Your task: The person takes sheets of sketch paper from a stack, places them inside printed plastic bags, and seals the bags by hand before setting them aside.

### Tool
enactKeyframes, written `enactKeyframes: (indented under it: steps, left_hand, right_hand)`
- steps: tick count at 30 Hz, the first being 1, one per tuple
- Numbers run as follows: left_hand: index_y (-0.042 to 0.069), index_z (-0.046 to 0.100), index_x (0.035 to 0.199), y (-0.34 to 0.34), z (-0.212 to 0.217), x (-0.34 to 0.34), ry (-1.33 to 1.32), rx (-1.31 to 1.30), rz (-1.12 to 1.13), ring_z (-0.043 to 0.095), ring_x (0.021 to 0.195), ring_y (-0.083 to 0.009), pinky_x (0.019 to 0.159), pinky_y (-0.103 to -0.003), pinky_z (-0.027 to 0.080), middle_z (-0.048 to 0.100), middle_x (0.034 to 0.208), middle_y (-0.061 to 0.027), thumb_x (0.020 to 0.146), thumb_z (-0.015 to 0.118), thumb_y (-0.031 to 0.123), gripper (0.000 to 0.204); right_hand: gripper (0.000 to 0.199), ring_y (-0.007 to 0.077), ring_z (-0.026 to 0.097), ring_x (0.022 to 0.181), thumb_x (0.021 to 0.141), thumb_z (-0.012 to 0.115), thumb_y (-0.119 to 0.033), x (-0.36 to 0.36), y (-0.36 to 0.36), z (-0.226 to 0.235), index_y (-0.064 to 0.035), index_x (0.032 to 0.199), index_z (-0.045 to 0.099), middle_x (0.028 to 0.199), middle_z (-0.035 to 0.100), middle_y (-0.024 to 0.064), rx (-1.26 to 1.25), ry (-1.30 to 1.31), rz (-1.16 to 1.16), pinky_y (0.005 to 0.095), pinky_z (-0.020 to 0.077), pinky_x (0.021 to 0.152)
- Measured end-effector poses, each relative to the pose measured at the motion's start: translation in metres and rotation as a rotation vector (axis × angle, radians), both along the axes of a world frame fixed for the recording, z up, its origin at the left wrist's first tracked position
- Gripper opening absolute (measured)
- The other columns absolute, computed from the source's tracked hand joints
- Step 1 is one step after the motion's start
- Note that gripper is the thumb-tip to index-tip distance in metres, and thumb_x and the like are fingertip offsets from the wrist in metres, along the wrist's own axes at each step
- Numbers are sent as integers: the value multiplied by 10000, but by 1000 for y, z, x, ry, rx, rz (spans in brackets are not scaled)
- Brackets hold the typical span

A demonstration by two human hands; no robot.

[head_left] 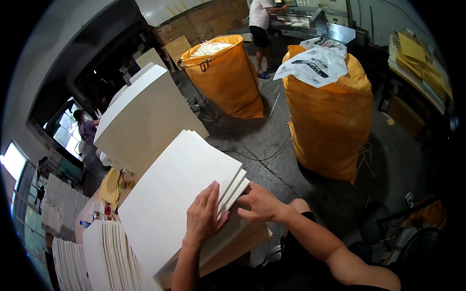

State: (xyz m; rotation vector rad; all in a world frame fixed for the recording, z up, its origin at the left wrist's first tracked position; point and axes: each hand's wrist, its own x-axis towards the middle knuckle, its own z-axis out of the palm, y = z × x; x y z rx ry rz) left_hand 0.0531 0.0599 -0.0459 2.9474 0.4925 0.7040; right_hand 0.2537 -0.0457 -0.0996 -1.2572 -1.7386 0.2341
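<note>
In front of me lies a stack of large white paper sheets (179,184), its near-right edge split into several thick layers. My left hand (206,213) rests on the top layer close to that edge, fingers stretched out and thumb beside the layered edge. At the stack's right corner, my right hand (257,202) is closed with bent fingers against the layers' edges. Its fingertips are partly hidden there, so what they pinch does not show fully. Under the sheets a pale brown board (252,242) sticks out.
Beyond the sheets stands a tall white paper stack (150,114). More stacks (109,252) stand at lower left, near a cluttered pinkish table (92,213). Two large orange sacks (223,77) stand on the floor (264,140). One person (259,24) is at a machine; another (87,128) is far left.
</note>
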Motion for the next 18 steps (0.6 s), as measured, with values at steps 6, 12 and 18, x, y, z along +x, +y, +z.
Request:
enactKeyframes:
  steps: [6,12,18]
  left_hand:
    - [19,594,1348,3,3,0,-40,-53,-38,612,1241,-373,1037,-449,515,622,1373,-158,817,763,172,577]
    - [11,612,1328,5,6,-4,-117,-174,-29,621,1230,-383,1035,-448,517,629,1362,-179,851,727,137,506]
    - [-6,599,1345,7,6,-6,-157,-240,-42,630,1220,-377,1030,-437,519,626,1362,-198,867,709,115,506]
  right_hand:
    - [219,366,646,1010,874,669,-222,1,-3,1,-24,964,697,1107,668,187,-78,380,-54,441,527,884]
    - [358,341,656,807,915,726,-362,25,-11,10,-34,855,595,867,663,147,-362,-6,-479,427,506,691]
    - [337,373,659,675,985,640,-317,7,3,37,-30,827,563,753,659,161,-155,91,-382,459,513,618]
